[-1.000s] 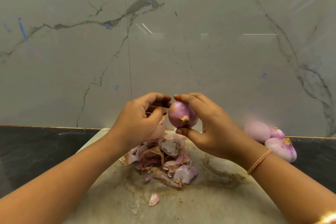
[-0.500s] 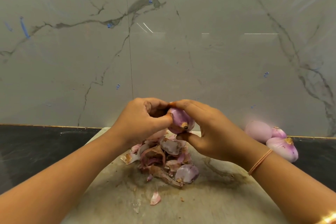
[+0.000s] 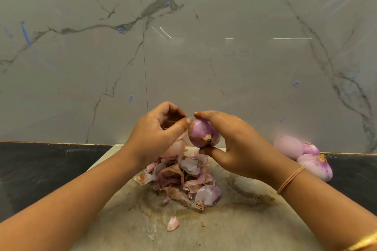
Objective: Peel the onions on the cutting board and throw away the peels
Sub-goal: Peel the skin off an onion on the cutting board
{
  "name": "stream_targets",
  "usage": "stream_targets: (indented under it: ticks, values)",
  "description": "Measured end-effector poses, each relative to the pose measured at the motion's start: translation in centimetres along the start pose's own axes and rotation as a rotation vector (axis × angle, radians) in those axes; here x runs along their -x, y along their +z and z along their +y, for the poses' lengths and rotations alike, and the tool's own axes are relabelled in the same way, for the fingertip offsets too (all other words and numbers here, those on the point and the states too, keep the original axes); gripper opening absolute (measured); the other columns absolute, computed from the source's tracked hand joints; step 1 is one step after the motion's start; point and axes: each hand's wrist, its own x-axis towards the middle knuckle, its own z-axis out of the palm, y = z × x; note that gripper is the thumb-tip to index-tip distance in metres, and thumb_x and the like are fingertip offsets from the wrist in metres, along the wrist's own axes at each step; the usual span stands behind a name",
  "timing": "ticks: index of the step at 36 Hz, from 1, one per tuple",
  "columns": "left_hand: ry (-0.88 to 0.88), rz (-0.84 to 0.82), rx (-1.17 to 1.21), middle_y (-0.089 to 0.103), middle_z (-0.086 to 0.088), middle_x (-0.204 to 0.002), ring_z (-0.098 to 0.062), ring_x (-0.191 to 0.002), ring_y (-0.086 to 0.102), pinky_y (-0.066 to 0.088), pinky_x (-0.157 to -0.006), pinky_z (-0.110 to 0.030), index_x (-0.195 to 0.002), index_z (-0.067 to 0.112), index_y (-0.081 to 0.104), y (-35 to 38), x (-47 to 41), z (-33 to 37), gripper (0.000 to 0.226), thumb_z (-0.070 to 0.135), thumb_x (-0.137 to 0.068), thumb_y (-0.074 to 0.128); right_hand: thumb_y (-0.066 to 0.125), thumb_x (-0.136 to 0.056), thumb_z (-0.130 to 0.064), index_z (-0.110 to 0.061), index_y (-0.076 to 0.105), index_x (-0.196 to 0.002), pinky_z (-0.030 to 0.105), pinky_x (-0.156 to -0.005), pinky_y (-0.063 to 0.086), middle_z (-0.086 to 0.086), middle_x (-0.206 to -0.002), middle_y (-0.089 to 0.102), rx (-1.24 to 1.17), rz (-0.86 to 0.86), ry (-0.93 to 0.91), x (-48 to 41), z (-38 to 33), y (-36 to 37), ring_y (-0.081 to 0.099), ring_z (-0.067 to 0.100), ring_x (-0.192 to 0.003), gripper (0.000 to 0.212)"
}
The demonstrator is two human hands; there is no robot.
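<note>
The pale cutting board (image 3: 234, 226) runs from the near edge to just short of the marble wall (image 3: 224, 67). Dark surface (image 3: 40, 165) flanks it on the left and right. A pile of peels (image 3: 181, 179) sits at the board's middle, and one stray peel (image 3: 173, 223) lies nearer, on the stained open stretch of board. Three peeled onions (image 3: 315, 166) rest on the surface at the far right, against the wall and off the board. Both hands are raised above the pile's far side. The right hand (image 3: 240, 144) grips the onion (image 3: 204, 133) between its forefinger on top and thumb beneath, with the root end facing the camera. The left hand (image 3: 155, 134) is curled, its thumb and forefinger pinching at the onion's upper left skin. Half a second earlier the left thumb lay across the onion's front and hid much of it. Now that hand has drawn slightly left and the onion shows more fully. The pile and the three onions are unchanged.
</note>
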Motion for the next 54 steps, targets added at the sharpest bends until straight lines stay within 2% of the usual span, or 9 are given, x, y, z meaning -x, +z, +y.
stream_targets:
  ticks: [2,5,10,17,27,37,41,44,54]
  values:
    - [-0.017,-0.048,-0.011,0.070,0.001,-0.091,-0.005,-0.082,0.067,0.055,-0.075,-0.020,-0.093,0.017,0.062,0.1,0.0,0.1,0.031,0.038,-0.072,0.070,0.073,-0.082,-0.021,-0.015,0.044,-0.140,0.031,-0.102,0.041,0.000,-0.134,0.056,0.000,0.003,0.015,0.0,0.0,0.0,0.054,0.018,-0.120,0.065]
    - [-0.022,-0.097,-0.071,0.067,0.000,-0.093,-0.003,-0.079,0.065,0.051,-0.068,-0.012,-0.089,0.017,0.061,0.5,0.1,0.2,0.014,0.027,-0.081,0.068,0.072,-0.084,-0.023,-0.017,0.040,-0.143,0.027,-0.103,0.037,-0.001,-0.136,0.054,-0.003,-0.009,0.031,-0.1,-0.1,0.0,0.051,0.017,-0.121,0.067]
    - [0.016,-0.111,-0.176,0.065,0.001,-0.086,-0.011,-0.080,0.061,0.050,-0.076,-0.025,-0.087,0.013,0.063,0.2,0.0,0.0,0.007,0.018,-0.090,0.060,0.071,-0.085,-0.020,-0.015,0.039,-0.144,0.028,-0.107,0.039,0.000,-0.140,0.051,-0.010,-0.037,0.030,-0.1,-0.1,0.1,0.048,0.017,-0.126,0.068]
    - [0.010,0.012,-0.204,0.065,-0.011,-0.081,-0.034,-0.082,0.058,0.049,-0.076,-0.051,-0.084,0.013,0.059,-0.2,-0.3,-0.4,0.009,0.013,-0.092,0.057,0.073,-0.083,-0.017,-0.014,0.043,-0.139,0.006,-0.096,0.036,-0.001,-0.134,0.052,-0.083,-0.021,0.013,-0.1,-0.2,0.0,0.048,0.009,-0.117,0.064]
    - [-0.046,0.185,-0.404,0.055,0.003,-0.066,-0.009,-0.056,0.046,0.036,-0.049,-0.019,-0.074,0.017,0.051,-0.8,-1.0,-1.6,0.018,0.017,-0.090,0.059,0.075,-0.080,-0.013,-0.013,0.045,-0.136,0.004,-0.098,0.033,-0.003,-0.129,0.051,-0.189,-0.011,-0.017,0.0,-0.3,0.0,0.044,0.002,-0.113,0.063]
    - [-0.006,0.174,-0.336,0.067,0.015,-0.081,-0.001,-0.079,0.064,0.051,-0.072,-0.018,-0.083,0.036,0.062,-1.8,-1.0,-1.2,0.032,0.004,-0.087,0.059,0.067,-0.077,-0.030,-0.027,0.045,-0.137,0.025,-0.099,0.034,-0.023,-0.123,0.045,-0.103,0.004,0.008,0.1,-0.3,-0.2,0.039,0.000,-0.115,0.063]
    - [-0.001,0.051,-0.144,0.073,0.006,-0.078,-0.011,-0.077,0.069,0.058,-0.077,-0.031,-0.081,0.029,0.072,-1.0,-0.3,-0.5,0.030,0.003,-0.089,0.057,0.063,-0.077,-0.034,-0.028,0.044,-0.137,0.031,-0.095,0.030,-0.016,-0.128,0.053,-0.053,0.015,0.022,0.2,-0.2,0.0,0.036,0.005,-0.115,0.064]
    - [-0.004,-0.036,-0.034,0.074,0.002,-0.080,-0.013,-0.078,0.070,0.057,-0.073,-0.025,-0.084,0.025,0.073,-0.5,0.1,0.1,0.023,0.006,-0.089,0.060,0.062,-0.076,-0.033,-0.023,0.045,-0.138,0.034,-0.097,0.034,-0.010,-0.130,0.055,-0.046,0.015,0.024,0.2,-0.1,0.0,0.041,0.012,-0.116,0.065]
    - [-0.102,-0.083,-0.006,0.073,-0.006,-0.078,-0.024,-0.079,0.069,0.056,-0.082,-0.044,-0.078,0.019,0.073,-0.8,0.0,0.8,0.012,0.008,-0.083,0.068,0.074,-0.080,-0.016,-0.020,0.043,-0.141,0.027,-0.103,0.027,-0.004,-0.143,0.048,0.028,-0.065,-0.016,0.0,-0.3,-0.2,0.044,0.018,-0.125,0.068]
